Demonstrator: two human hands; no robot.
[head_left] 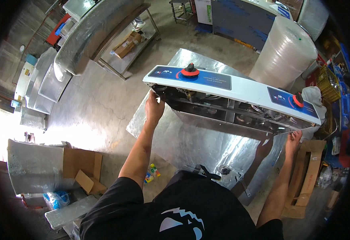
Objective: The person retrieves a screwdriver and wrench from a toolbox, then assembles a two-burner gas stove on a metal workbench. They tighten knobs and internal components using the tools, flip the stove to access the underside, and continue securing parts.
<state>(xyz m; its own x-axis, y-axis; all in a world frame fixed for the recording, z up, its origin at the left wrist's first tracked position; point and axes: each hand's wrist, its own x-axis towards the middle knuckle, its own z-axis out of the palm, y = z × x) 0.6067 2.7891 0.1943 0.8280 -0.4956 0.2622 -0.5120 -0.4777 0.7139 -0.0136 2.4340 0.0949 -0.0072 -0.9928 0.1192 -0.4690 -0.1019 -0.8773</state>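
Note:
A two-burner gas stove (pixel 249 91) is tipped up over the shiny metal-topped table (pixel 179 148), its white front panel uppermost and its open underside facing me. Pipes and metal brackets show inside. Two red-and-black knobs, the left knob (pixel 190 72) and the right knob (pixel 298 101), sit on blue panels. My left hand (pixel 155 107) grips the stove's lower left corner, fingers partly hidden behind it. At the lower right corner, my right hand (pixel 294 140) is curled around the edge. Near my body, pliers or a similar black-handled tool (pixel 209 173) and a metal tool (pixel 243 185) lie on the tabletop.
A large bubble-wrap roll (pixel 283 52) stands behind the table on the right. An open cardboard box (pixel 305 180) lies at lower right. Wrapped panels and cardboard (pixel 83 164) are piled at left. A metal bench (pixel 131 60) stands farther back, with a carton (pixel 127 45) on its shelf.

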